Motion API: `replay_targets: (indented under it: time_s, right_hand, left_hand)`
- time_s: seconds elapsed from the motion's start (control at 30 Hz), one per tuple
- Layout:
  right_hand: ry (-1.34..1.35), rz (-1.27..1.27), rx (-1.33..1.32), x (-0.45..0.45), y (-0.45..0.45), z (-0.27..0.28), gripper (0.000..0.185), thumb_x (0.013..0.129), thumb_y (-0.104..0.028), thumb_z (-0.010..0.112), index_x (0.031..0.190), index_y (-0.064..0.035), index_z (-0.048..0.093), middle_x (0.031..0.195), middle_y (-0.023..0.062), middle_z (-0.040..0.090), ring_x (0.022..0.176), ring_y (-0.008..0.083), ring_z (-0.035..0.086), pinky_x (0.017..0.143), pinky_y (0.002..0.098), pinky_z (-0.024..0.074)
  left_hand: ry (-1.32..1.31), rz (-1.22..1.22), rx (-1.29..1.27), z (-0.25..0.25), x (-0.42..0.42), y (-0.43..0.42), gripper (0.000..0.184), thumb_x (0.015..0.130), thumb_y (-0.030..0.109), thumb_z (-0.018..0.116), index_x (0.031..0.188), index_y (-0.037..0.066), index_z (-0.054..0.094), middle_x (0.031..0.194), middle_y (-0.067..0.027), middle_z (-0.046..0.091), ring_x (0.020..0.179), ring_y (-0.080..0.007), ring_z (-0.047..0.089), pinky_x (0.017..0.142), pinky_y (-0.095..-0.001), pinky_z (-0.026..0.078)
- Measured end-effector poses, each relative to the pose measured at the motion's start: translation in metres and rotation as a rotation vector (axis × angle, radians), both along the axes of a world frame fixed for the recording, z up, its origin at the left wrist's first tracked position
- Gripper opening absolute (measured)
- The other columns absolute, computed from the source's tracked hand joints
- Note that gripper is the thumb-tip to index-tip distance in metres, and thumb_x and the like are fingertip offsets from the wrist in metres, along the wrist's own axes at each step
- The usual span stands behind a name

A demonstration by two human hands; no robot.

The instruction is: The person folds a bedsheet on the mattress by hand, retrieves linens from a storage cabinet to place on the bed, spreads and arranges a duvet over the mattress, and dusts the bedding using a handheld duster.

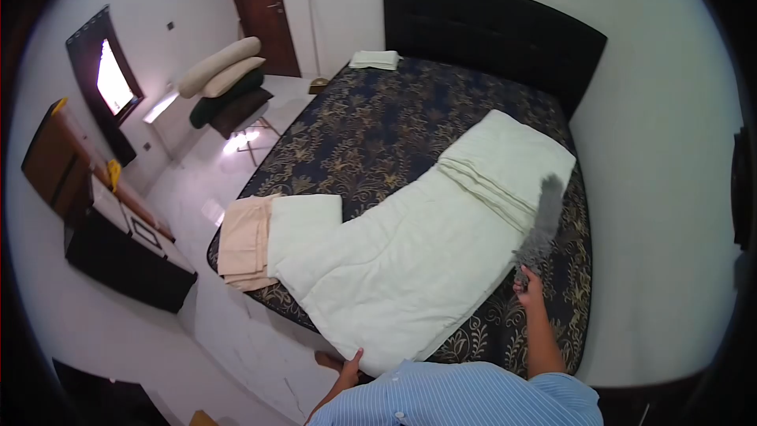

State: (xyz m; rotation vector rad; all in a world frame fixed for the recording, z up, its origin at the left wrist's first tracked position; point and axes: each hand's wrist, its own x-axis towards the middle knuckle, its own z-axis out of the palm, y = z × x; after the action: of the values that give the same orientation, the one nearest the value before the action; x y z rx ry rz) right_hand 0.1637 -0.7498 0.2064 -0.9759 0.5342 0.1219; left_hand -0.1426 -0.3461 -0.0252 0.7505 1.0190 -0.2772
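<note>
A long white duvet [394, 276] lies folded across the dark patterned mattress [347, 138], its far end doubled over in thick layers. My right hand [529, 287] is closed around the lower end of a fluffy grey duster [542, 225], which points away from me over the duvet's right edge. At the near corner of the duvet, my left hand [351, 366] has its thumb on the edge, gripping it; the other fingers are mostly hidden. Left of the duvet are a folded white cloth [307, 217] and a folded peach cloth [247, 241].
A black headboard [489, 28] stands at the far end, with folded white cloth [374, 60] on the mattress's far left corner. Pillows and cushions [229, 91] are stacked on a chair at left. A black cabinet [130, 252] and a brown door [264, 12] are also left.
</note>
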Motion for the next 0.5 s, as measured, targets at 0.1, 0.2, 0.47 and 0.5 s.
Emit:
replay_targets:
  time_s: [0.1, 0.2, 0.47, 0.5]
  right_hand:
    - [0.157, 0.064, 0.175, 0.031, -0.029, -0.046, 0.016, 0.067, -0.012, 0.057, 0.076, -0.0099, 0.044, 0.056, -0.0007, 0.036, 0.041, 0.011, 0.035, 0.031, 0.0204, 0.0245]
    - [0.239, 0.022, -0.103, 0.039, -0.008, -0.072, 0.016, 0.066, -0.013, 0.058, 0.073, -0.0107, 0.044, 0.052, -0.0016, 0.031, 0.039, 0.0107, 0.031, 0.03, 0.0214, 0.0231]
    - [-0.03, 1.097, -0.951, -0.107, 0.123, -0.156, 0.032, 0.059, -0.013, 0.053, 0.088, 0.0005, 0.053, 0.071, 0.0119, 0.057, 0.064, 0.0199, 0.055, 0.057, 0.0318, 0.0435]
    - [-0.295, 1.282, -0.897, -0.128, 0.124, -0.16, 0.036, 0.058, -0.013, 0.053, 0.092, -0.0007, 0.052, 0.076, 0.0113, 0.058, 0.067, 0.0192, 0.055, 0.06, 0.0314, 0.0435]
  left_hand:
    - [0.008, 0.084, 0.107, 0.028, -0.037, 0.004, 0.06, 0.07, 0.027, 0.058, 0.116, 0.0, 0.03, 0.114, -0.0145, 0.039, 0.101, -0.026, 0.041, 0.083, -0.0408, 0.033]
    - [-0.102, 0.282, 0.108, 0.171, 0.027, -0.016, 0.06, 0.068, 0.022, 0.06, 0.113, -0.004, 0.032, 0.111, -0.0182, 0.041, 0.095, -0.0264, 0.045, 0.081, -0.0372, 0.037]
    - [-0.086, 0.212, 0.305, 0.103, -0.017, -0.021, 0.05, 0.068, 0.021, 0.06, 0.107, -0.004, 0.04, 0.095, -0.0158, 0.051, 0.083, -0.0269, 0.051, 0.073, -0.0358, 0.041]
    - [-0.019, 0.169, 0.263, 0.088, -0.023, -0.02, 0.049, 0.068, 0.022, 0.059, 0.105, -0.003, 0.041, 0.094, -0.0147, 0.052, 0.082, -0.0261, 0.051, 0.071, -0.0354, 0.041]
